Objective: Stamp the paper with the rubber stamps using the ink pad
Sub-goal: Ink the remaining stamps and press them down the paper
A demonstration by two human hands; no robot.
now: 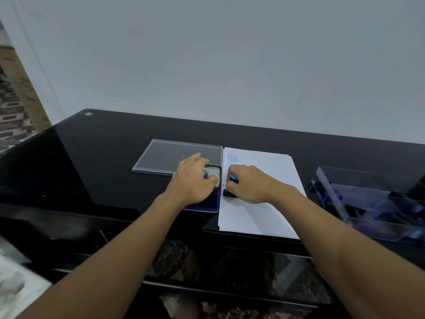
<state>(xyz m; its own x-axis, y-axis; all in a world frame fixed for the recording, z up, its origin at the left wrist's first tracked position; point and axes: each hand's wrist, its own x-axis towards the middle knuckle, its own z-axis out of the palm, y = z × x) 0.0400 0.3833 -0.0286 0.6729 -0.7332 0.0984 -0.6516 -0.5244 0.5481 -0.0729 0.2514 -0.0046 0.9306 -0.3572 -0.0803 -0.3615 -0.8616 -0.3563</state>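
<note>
Two hands work side by side: the right hand (250, 184) grips a blue-handled black rubber stamp (230, 192), base down at the left edge of the white paper sheet (264, 171). Just left lies the dark blue ink pad (207, 207), under the flat-fingered left hand (193, 178), on a glossy black table (103, 157) against a grey wall (230, 65).

Desk-work setting, home or small office, cannot tell which. Glossy black glass table (92, 157) against a plain pale wall (230, 54) beyond the grip. Stationery around the right hand (250, 184) gripping a stamp (230, 192): white paper (264, 215) with blue "AMENDED" prints under it, ink pad (210, 203) just left, clear lid (165, 157) beyond-left, clear plastic organiser (368, 203) well to the right. Speckled stone floor (174, 256) shows through the table's near side, below the grip; patterned flooring (11, 116) and a tan board (25, 88) far left.
</note>
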